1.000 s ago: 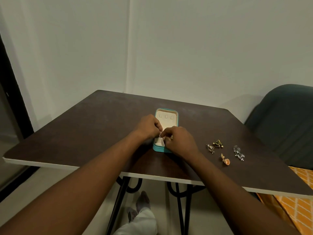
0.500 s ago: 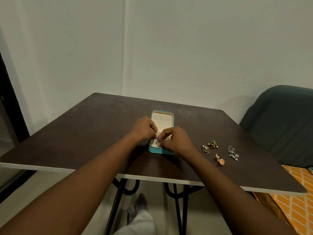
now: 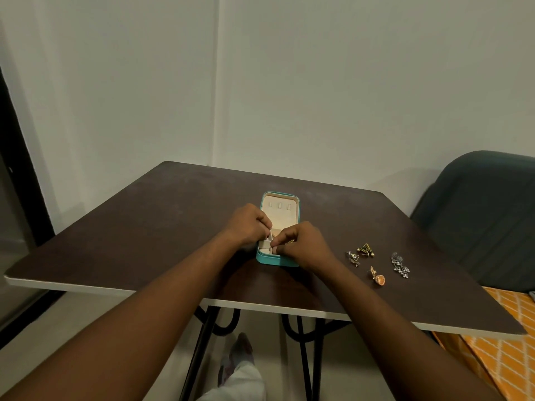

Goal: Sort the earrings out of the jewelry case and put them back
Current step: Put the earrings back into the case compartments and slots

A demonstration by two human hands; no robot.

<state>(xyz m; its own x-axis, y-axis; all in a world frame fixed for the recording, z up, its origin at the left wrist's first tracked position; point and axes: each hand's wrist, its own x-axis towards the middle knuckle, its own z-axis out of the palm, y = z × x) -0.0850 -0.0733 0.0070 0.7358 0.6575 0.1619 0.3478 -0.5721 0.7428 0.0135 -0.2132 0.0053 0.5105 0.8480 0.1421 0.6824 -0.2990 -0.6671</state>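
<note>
— Hardly anything moved since a second ago, we'd log: both hands stayed at the case, the cream flap between the fingertips sits lower, and our view tipped a little.
— Agreed. Head view is the only one we have. Case?
— Jewelry case (image 3: pixel 275 261), teal shell with rounded corners, lying open mid-table. Lid flat on the far side, cream lining, three little tabs in a row. The near half is a cream tray with dividers.
— Grips?
— Left hand (image 3: pixel 246 227) has its fingers curled, thumb and forefinger pinching the cream flap (image 3: pixel 270 238) over the tray. Right hand (image 3: pixel 305 246) is curled too, thumb and forefinger pressed together on the same flap's near side, as far as we can see.
— Earrings?
— Four on the table (image 3: pixel 144 227), right of the case and apart from both hands. Silver triangle earring (image 3: pixel 353 257), dark gold triangle earring (image 3: pixel 366 250) just beside it, orange-gold bell earring (image 3: pixel 377 277) nearer us, long silver earring (image 3: pixel 401 266) furthest right.
— Inside the tray?
— Fingers hide it; we cannot tell.
— Around?
— Dark brown top with a pale edge on black metal legs (image 3: pixel 202 345). Dark chair (image 3: pixel 486 215) at right, orange patterned cloth (image 3: pixel 506 322) below it, pale wall (image 3: pixel 318 82) behind, a foot (image 3: pixel 241 351) under the table.
</note>
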